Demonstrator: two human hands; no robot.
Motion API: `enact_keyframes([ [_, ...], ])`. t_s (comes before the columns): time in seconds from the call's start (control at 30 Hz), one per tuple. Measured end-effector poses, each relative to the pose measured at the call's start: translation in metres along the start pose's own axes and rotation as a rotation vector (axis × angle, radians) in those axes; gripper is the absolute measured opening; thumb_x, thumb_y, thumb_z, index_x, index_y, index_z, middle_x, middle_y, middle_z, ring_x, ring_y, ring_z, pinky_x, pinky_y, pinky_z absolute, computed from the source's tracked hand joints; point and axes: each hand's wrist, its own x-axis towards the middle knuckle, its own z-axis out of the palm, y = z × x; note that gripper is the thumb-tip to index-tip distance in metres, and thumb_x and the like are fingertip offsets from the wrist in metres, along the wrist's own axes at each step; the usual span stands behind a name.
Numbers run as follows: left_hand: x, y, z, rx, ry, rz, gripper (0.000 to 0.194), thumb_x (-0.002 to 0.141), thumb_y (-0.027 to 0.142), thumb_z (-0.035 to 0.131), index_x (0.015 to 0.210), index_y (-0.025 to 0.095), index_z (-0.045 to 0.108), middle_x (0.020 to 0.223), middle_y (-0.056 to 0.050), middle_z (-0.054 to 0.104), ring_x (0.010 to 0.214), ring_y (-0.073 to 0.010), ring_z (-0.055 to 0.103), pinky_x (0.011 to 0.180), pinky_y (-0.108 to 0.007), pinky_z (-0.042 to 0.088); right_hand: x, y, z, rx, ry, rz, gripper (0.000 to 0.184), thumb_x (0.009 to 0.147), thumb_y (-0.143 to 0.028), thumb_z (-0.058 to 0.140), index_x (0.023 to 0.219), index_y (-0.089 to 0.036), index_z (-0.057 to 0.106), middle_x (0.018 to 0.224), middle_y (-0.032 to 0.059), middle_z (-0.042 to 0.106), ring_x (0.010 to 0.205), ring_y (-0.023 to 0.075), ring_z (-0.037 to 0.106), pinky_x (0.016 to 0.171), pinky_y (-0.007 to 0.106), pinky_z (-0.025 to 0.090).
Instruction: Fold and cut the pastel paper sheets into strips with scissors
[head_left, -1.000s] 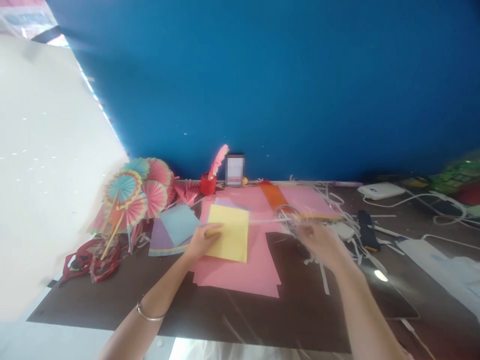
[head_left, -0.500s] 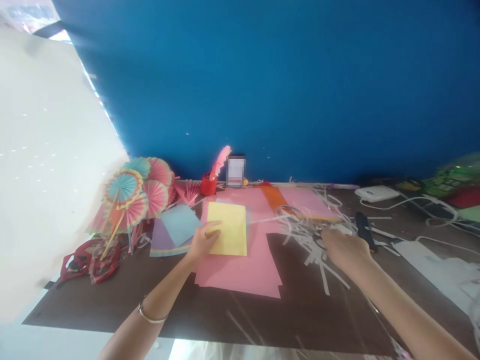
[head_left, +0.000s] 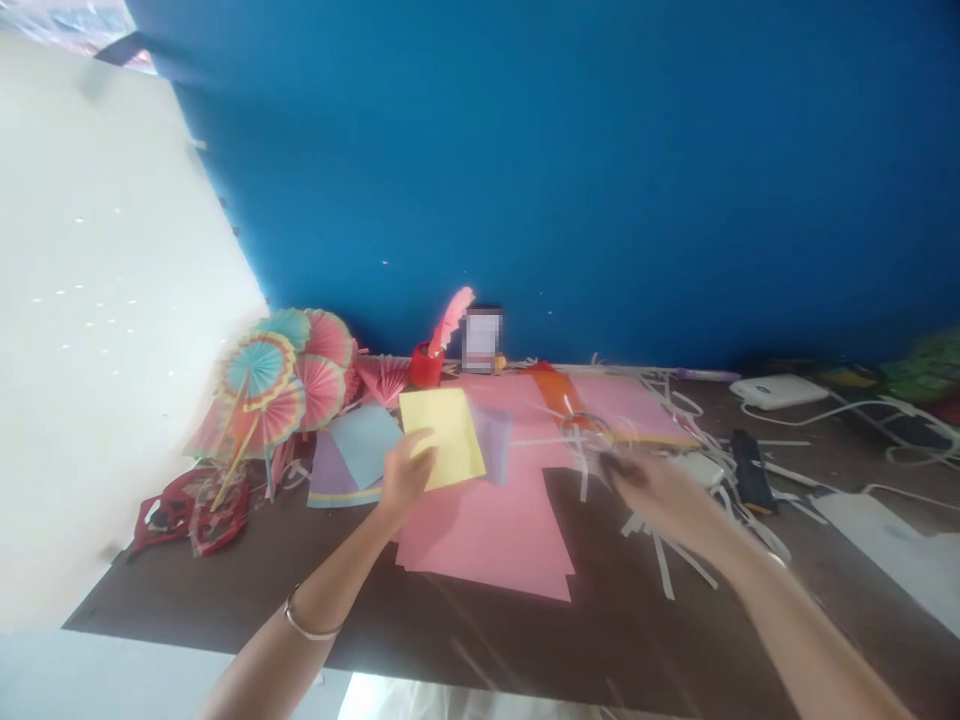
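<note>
Wall (head_left: pixel 525 180) of deep blue fills most of the view from where I stand. Below it runs a dark brown surface (head_left: pixel 315 600), reaching both sides of the frame. Pink sheets (head_left: pixel 484 535) spread over its middle, and a cluster of folded paper fans (head_left: pixel 259 372) in pink, blue and yellow rises at the left.

A yellow sheet (head_left: pixel 444 435) sits just left of centre, over the pink ones, its left edge pinched by the person's left hand (head_left: pixel 409 470). Well apart from it, right of centre, the right hand (head_left: pixel 649 485) is blurred above a tangle of white strips (head_left: pixel 667 570); something dark shows at its fingertips, and I can't tell whether it is gripped.

Toward the right edge lies a white device (head_left: pixel 778 391) with a small dark mark, too tiny to read. Near the centre, against the wall, stands a small upright panel (head_left: pixel 481 342), its face pixelated past reading. Slimmest is a purple pen (head_left: pixel 707 375), right of centre along the back, its lettering illegible from here.
</note>
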Motion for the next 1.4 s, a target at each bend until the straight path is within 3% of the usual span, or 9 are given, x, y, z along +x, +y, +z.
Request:
enact_keyframes([
  [0.07,-0.001,0.004,-0.001,-0.009,0.108,0.004,0.028,0.076,0.027,0.058,0.104,0.022,0.06,0.112,-0.007,0.061,0.109,-0.0234,0.053,0.096,-0.038,0.038,-0.005,-0.032,0.023,0.235,-0.272,-0.146,0.038,0.077,-0.052,0.044,0.057,-0.02,0.047,0.056,0.0015,0.054,0.054,0.0156,0.051,0.051,0.028,0.038],
  [0.13,-0.002,0.009,-0.002,0.004,0.195,0.014,0.029,0.076,0.03,0.058,0.104,0.021,0.06,0.112,-0.007,0.06,0.109,-0.0229,0.053,0.095,-0.038,0.04,-0.006,-0.052,0.047,0.402,-0.38,-0.18,0.038,0.077,-0.053,0.045,0.058,-0.019,0.043,0.057,0.0001,0.052,0.055,0.0135,0.049,0.051,0.025,0.037],
  [0.23,-0.003,0.014,-0.005,0.015,0.282,0.036,0.031,0.076,0.031,0.058,0.105,0.02,0.059,0.112,-0.008,0.06,0.108,-0.0218,0.054,0.094,-0.036,0.042,-0.001,-0.06,0.074,0.543,-0.441,-0.149,0.04,0.075,-0.055,0.046,0.059,-0.019,0.04,0.055,-0.0018,0.048,0.051,0.011,0.043,0.047,0.023,0.033],
  [0.33,-0.001,0.016,-0.007,-0.008,0.339,-0.011,0.03,0.076,0.03,0.059,0.104,0.02,0.059,0.112,-0.008,0.061,0.108,-0.0212,0.055,0.094,-0.036,0.043,0.002,-0.057,0.088,0.661,-0.457,-0.182,0.038,0.075,-0.053,0.049,0.061,-0.019,0.041,0.055,-0.0028,0.044,0.05,0.0104,0.041,0.047,0.023,0.033],
  [0.5,0.0,0.019,-0.006,-0.054,0.357,-0.112,0.03,0.074,0.028,0.061,0.103,0.02,0.061,0.111,-0.008,0.063,0.107,-0.0214,0.056,0.093,-0.037,0.044,-0.004,-0.059,0.091,0.722,-0.525,-0.214,0.04,0.076,-0.054,0.05,0.06,-0.019,0.039,0.054,-0.0035,0.04,0.049,0.0098,0.039,0.047,0.024,0.031],
  [0.8,-0.011,0.022,0.005,-0.072,0.294,-0.065,0.032,0.073,0.029,0.062,0.102,0.018,0.061,0.11,-0.008,0.063,0.107,-0.0217,0.056,0.092,-0.034,0.045,-0.004,-0.057,0.092,0.728,-0.54,-0.211,0.041,0.08,-0.054,0.044,0.06,-0.018,0.042,0.054,-0.0009,0.046,0.052,0.0118,0.045,0.047,0.024,0.033],
  [1.4,-0.013,0.03,0.004,-0.081,0.286,-0.063,0.03,0.073,0.028,0.062,0.102,0.018,0.061,0.11,-0.008,0.063,0.107,-0.0212,0.056,0.093,-0.034,0.044,-0.002,-0.055,0.094,0.739,-0.513,-0.305,0.044,0.082,-0.056,0.04,0.06,-0.018,0.048,0.054,0.0004,0.05,0.053,0.0142,0.046,0.055,0.029,0.033],
])
